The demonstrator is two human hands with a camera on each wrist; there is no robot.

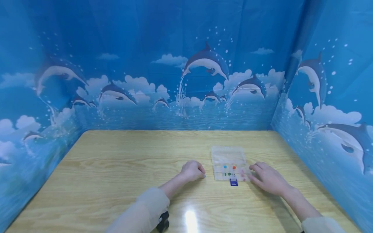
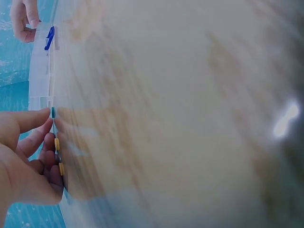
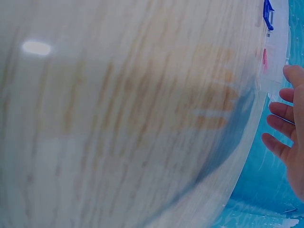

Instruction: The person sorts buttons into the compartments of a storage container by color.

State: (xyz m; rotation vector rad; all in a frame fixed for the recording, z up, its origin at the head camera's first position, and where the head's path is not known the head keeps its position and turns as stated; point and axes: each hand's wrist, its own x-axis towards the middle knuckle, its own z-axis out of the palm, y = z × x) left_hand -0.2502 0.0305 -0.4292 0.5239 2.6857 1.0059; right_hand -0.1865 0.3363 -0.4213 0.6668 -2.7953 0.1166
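In the head view, a clear plastic box (image 1: pixel 228 154) lies with its lid raised back and a blue latch (image 1: pixel 233 182) on its front edge. Its compartments contain a blue piece (image 1: pixel 225 167), an orange piece (image 1: pixel 234 167) and several green and pink ones. To its left, my left hand (image 1: pixel 193 171) pinches a small teal piece (image 2: pixel 53 112) at the fingertips, close over the table. Two yellow pieces (image 2: pixel 57 144) show beside its curled lower fingers. My right hand (image 1: pixel 269 178) is at the box's right side, fingers loosely extended, fingertips right at the edge.
The wood-grain table (image 1: pixel 116 168) spreads out around both hands. Blue curtains (image 1: pixel 140 64) printed with dolphins stand along its back and sides. A bright light reflection shows on the tabletop near the front.
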